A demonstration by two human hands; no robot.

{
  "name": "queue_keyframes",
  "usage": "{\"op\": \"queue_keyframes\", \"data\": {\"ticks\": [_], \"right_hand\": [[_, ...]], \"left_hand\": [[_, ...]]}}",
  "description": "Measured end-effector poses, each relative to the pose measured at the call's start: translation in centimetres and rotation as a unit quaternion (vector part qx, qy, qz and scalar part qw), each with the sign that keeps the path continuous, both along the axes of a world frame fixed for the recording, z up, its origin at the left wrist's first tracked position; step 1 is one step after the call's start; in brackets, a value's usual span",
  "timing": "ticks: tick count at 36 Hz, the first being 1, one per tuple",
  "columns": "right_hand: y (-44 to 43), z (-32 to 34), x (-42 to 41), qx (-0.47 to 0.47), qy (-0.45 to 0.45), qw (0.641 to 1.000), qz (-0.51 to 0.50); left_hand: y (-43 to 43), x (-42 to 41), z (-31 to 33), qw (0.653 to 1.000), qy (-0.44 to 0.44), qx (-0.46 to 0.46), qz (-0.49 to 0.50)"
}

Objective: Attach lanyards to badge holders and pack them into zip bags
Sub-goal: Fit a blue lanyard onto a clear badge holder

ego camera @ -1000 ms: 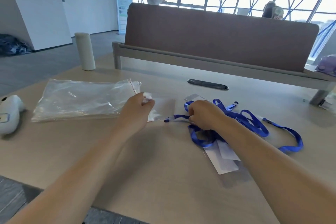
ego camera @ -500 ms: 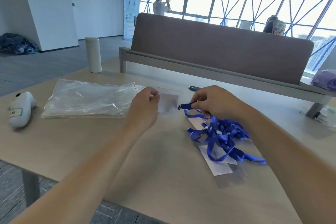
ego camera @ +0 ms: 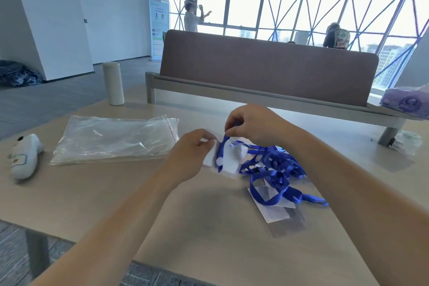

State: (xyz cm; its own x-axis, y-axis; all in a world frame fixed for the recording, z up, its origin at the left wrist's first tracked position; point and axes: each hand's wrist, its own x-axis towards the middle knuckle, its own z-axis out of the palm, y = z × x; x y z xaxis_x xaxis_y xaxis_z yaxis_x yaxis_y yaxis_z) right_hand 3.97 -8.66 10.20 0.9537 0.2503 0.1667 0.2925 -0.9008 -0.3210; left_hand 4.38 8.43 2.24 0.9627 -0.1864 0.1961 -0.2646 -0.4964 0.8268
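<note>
Surface: pale wood counter (ego camera: 144,193), backed by a brown divider panel (ego camera: 267,67) on a grey rail. Room: open office with white walls, grey floor, a wall of windows with blue diagonal bracing, and a standing banner (ego camera: 158,30). Two persons are seen by the windows.

On the counter: a flat stack of clear zip bags (ego camera: 116,139) at left; a white handheld device (ego camera: 23,158) near the left edge; a white cylinder (ego camera: 113,83) upright at the back.

Badge holder (ego camera: 228,160) is held just above the counter, centre. The left hand (ego camera: 188,158) pinches its left edge, fingers (ego camera: 204,140) curled together on it. The right hand (ego camera: 253,125) is clamped on the end of a blue lanyard (ego camera: 222,148), pinched between thumb and forefinger; the strap hangs across the holder's face. A tangle of lanyards (ego camera: 274,167) lies just right of it, over a second holder (ego camera: 278,213).

Hard to make out: the lanyard's clip is hidden by the right hand, so attachment cannot be judged. A purple packet (ego camera: 406,102) is cut off at the right edge. A dark bundle (ego camera: 16,75) on the floor is indistinct.
</note>
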Motion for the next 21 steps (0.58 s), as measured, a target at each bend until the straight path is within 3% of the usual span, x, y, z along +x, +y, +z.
{"op": "queue_keyframes", "data": {"ticks": [4,15,21], "right_hand": [[0.4,-0.3,0.2,0.002,0.004,1.000,0.006],[0.4,-1.5,0.9,0.009,0.004,1.000,0.011],[0.2,-1.8,0.9,0.060,0.028,0.998,0.011]], "left_hand": [[-0.1,-0.4,-0.3,0.998,0.037,-0.044,-0.023],[-0.1,0.3,-1.3,0.995,0.068,-0.062,-0.038],[-0.1,0.5,-1.8,0.992,0.081,-0.087,-0.033]]}}
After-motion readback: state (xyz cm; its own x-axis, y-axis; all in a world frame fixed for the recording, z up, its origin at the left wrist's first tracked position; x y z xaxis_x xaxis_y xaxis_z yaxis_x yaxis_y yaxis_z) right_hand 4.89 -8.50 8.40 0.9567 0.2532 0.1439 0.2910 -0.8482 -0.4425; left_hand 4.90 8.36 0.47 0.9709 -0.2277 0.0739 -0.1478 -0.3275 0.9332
